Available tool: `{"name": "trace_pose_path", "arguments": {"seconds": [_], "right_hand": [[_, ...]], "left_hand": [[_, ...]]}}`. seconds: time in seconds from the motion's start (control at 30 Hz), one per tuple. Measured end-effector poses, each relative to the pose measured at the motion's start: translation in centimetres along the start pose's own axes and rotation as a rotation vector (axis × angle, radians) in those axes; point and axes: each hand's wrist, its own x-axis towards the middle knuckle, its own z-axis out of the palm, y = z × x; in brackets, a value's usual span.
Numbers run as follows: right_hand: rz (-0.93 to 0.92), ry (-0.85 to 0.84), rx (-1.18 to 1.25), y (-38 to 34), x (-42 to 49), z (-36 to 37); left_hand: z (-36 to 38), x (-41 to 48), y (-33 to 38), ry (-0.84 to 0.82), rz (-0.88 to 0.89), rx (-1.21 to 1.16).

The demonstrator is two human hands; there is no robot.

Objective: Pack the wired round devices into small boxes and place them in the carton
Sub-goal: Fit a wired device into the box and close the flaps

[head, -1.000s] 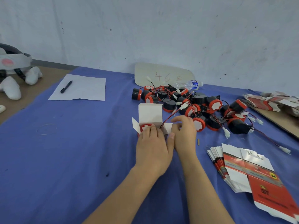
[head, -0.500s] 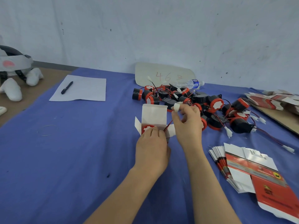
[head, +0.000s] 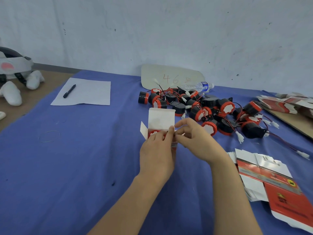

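Observation:
A small white box point(head: 160, 118) stands open on the blue cloth, lid flap up, with a red-rimmed round device point(head: 153, 133) inside it. My left hand point(head: 156, 153) grips the box from the near side. My right hand point(head: 194, 139) is at the box's right edge, its fingers pinching something at the opening; the device's wire is hidden under the fingers. A heap of black and red wired round devices point(head: 203, 107) lies behind and to the right. No carton is in view.
Flat red and white box blanks point(head: 271, 180) are stacked at the right, more point(head: 286, 103) on a board at far right. A paper sheet with a pen point(head: 69, 91), a water bottle point(head: 199, 86), a cardboard piece point(head: 171, 77) and a headset point(head: 13, 65) lie around.
My right hand had lifted the white connector and wire above the box; now it has come down to the box opening, and the wire no longer shows. The left hand stayed on the box.

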Motion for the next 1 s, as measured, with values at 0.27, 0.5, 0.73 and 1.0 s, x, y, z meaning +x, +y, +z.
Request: {"name": "trace_pose_path", "arguments": {"seconds": [0.27, 0.5, 0.73, 1.0], "right_hand": [[-0.011, 0.173, -0.306, 0.5, 0.4, 0.5], [-0.115, 0.532, -0.169, 0.4, 1.5, 2.3], [-0.064, 0.631, -0.076, 0.9, 2.4, 4.5], [0.042, 0.416, -0.274, 1.7, 2.1, 3.7]], "left_hand": [[0.3, -0.2, 0.1, -0.019, 0.023, 0.067], [0.5, -0.4, 0.2, -0.049, 0.032, 0.1], [0.6, -0.4, 0.5, -0.072, 0.007, 0.152], [0.4, -0.2, -0.1, -0.048, 0.021, 0.118]]}}
